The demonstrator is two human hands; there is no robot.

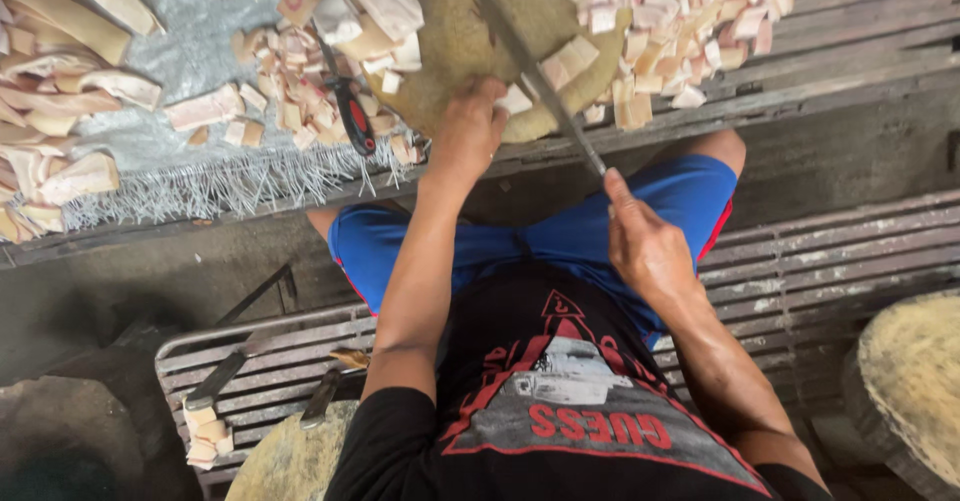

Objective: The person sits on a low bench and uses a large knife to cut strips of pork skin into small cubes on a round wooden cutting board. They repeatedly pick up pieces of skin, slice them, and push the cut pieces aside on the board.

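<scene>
Already a heap of cut pieces (690, 21) lies beyond the round block (450, 31). Uncut strips (60, 91) wait at far left. Right hand (645, 246) grips a long knife (540, 86); left hand (468, 131) pinches a strip (515, 101) on the block.

We see a round chopping block (470, 31) of rough, matt wood, worn fuzzy on top. The long knife blade (540, 91) is dull grey metal. The cut pieces (660, 11) look pale, waxy and slightly glossy. The grey woven sheet (190, 51) is plastic, frayed at its edge. The worktop (850, 61) is weathered, rough wooden slats.
</scene>
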